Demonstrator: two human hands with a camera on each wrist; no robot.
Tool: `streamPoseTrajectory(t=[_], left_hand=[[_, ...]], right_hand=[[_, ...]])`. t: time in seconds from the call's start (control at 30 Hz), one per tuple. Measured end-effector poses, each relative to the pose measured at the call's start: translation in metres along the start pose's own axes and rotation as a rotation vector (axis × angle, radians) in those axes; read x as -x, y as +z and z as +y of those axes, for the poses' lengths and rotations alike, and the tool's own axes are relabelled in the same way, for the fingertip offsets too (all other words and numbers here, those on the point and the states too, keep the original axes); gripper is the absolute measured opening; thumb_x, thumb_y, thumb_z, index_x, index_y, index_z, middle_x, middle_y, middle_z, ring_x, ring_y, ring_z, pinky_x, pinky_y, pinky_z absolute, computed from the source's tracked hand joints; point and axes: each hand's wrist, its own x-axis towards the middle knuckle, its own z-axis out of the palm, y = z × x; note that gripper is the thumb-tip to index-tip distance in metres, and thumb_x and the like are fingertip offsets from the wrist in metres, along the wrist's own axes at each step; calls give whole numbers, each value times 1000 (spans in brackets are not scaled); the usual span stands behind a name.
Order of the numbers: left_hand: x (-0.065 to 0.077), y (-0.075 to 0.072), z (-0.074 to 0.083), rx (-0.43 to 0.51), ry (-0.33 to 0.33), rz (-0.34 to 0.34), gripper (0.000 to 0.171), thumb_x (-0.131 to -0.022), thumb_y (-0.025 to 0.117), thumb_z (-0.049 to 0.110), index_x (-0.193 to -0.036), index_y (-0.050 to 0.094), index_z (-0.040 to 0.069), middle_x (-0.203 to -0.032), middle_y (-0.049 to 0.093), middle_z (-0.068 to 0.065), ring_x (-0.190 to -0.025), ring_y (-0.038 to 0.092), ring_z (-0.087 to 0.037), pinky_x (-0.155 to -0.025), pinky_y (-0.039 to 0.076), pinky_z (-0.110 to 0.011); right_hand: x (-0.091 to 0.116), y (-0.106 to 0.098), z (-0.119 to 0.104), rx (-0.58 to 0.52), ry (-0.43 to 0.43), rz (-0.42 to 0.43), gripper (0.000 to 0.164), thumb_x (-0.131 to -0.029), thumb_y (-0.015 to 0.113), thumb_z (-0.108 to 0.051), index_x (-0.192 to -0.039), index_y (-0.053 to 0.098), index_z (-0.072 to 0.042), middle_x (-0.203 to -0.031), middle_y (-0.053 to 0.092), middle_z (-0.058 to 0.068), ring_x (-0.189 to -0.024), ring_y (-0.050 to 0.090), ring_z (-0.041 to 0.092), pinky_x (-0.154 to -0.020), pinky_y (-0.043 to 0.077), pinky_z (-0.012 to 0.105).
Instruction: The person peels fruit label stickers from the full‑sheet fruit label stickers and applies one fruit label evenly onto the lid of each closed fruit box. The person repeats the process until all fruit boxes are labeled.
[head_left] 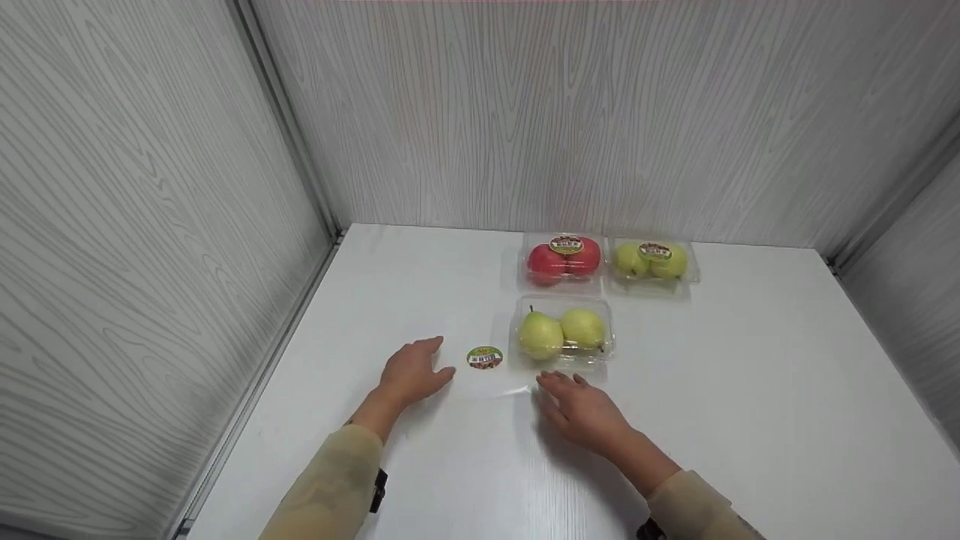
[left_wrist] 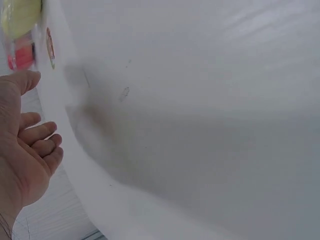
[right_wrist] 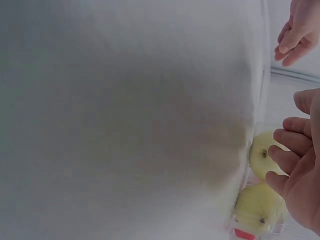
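A see-through plastic box (head_left: 607,352) with two yellow-green pears (head_left: 541,335) stands near the middle of the white table. To its left is an oval green-and-red label (head_left: 485,358) with printed characters; a faint glossy streak shows just in front of it. My left hand (head_left: 412,371) hovers left of the label, thumb and fingers spread, holding nothing. In front of the box is my right hand (head_left: 585,412), fingers relaxed and pointing at the box's near edge, also holding nothing. The right wrist view shows its fingertips (right_wrist: 276,151) overlapping the pears.
Behind stand two lidded clear boxes: one with red fruit (head_left: 583,256) under an oval label, another to its right with yellow-green fruit (head_left: 670,264) under a similar label. Wood-grain panels (head_left: 525,112) enclose the white table (head_left: 750,360) at the back and sides.
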Motion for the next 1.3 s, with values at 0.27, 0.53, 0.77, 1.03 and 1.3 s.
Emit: streamPoseTrajectory(t=[0.27,0.53,0.77,1.03,1.3], left_hand=[[2,12,-5,-136,88,-50,71,-102,68,43,-152,52,-5,-158,51,-22,-150,43,-39,-122,35,-52],[5,14,-6,-177,89,-64,74,-103,63,51,-154,51,-2,-160,49,-20,-151,42,-38,-122,35,-52],[2,12,-4,-100,61,-42,73,-102,67,48,-155,51,1,-156,53,-21,-148,46,-39,-121,36,-54],[-9,7,4,137,-25,65,60,-100,71,40,-144,63,0,-138,69,-16,-134,60,-37,-115,44,-50],[-26,-3,15,310,-117,73,45,-98,74,39,-122,78,1,-120,76,-15,-120,68,-34,-106,51,-47]], right_hand=[[-2,14,4,-7,23,-132,51,-105,61,-23,-148,56,5,-154,54,25,-144,50,43,-119,34,64],[-3,17,-1,19,40,-139,48,-106,59,-22,-147,59,4,-153,55,24,-144,50,42,-121,34,60],[-7,17,-5,9,5,-148,47,-105,59,-20,-146,59,5,-152,55,26,-144,49,44,-120,35,60],[-10,17,-4,22,7,-151,45,-105,60,-21,-143,61,4,-150,57,26,-143,51,44,-119,36,60],[-11,19,-4,1,33,-189,48,-106,60,-22,-146,59,4,-153,55,26,-145,48,44,-120,34,61]])
